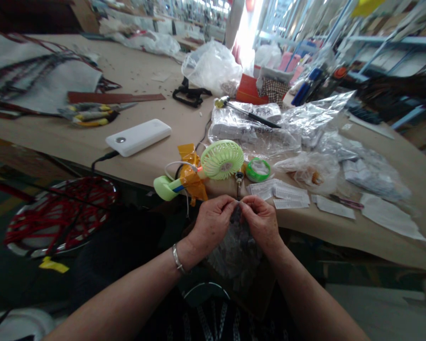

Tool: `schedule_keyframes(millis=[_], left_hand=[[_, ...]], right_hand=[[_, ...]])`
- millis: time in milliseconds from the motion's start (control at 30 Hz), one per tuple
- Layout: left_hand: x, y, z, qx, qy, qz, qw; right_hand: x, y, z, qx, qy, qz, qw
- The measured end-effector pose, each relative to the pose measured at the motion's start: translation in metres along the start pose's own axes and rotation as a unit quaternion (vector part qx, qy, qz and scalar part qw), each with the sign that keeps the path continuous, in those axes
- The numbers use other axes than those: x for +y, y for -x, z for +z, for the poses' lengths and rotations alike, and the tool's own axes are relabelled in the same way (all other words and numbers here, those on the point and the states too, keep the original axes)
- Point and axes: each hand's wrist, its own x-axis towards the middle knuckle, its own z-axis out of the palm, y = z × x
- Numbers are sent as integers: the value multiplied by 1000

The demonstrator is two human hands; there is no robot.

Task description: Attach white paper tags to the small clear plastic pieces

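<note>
My left hand [213, 222], a silver bangle on its wrist, and my right hand [261, 220] meet at the table's front edge. Both are closed, thumbs and fingertips pinched together around something too small to make out. Just beyond the fingertips stands a small upright metal piece [239, 181]. Below the hands, a greyish see-through bundle [236, 253] lies over the lap, its contents unclear. Close by on the table are a light green handheld fan [222, 160] bound with orange tape [191, 177], a green ring-shaped roll [258, 169] and printed paper slips [291, 195].
A white power bank [138, 137], pliers [92, 113] and a brown strip [117, 97] lie to the left. A hammer [252, 115] rests on plastic-wrapped packs [234, 130]. Clear bags [312, 168] cover the right. A stool with red strapping [60, 215] stands lower left.
</note>
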Motion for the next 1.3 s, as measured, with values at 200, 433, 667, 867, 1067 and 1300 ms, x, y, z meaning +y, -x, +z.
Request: schedule_keyframes(millis=[200,433,667,867,1067,1300], left_hand=[[-3,-5,1,7,-7,-2,1000],[6,10,-4,-5,17,-17,1000],[-3,20,-6,-14,51,-82,995],[-18,22,-2,-33,14,-92,995],[-21,28,7,-48,10,-86,995],[7,27,21,-134,349,-278,885]], right_hand=[[4,-3,1,6,-11,-2,1000],[4,17,-4,-17,-39,7,999],[-8,27,-43,28,232,-178,956],[0,1,-57,42,510,-303,804],[9,-4,-56,49,485,-333,807],[4,19,-59,11,371,-411,833]])
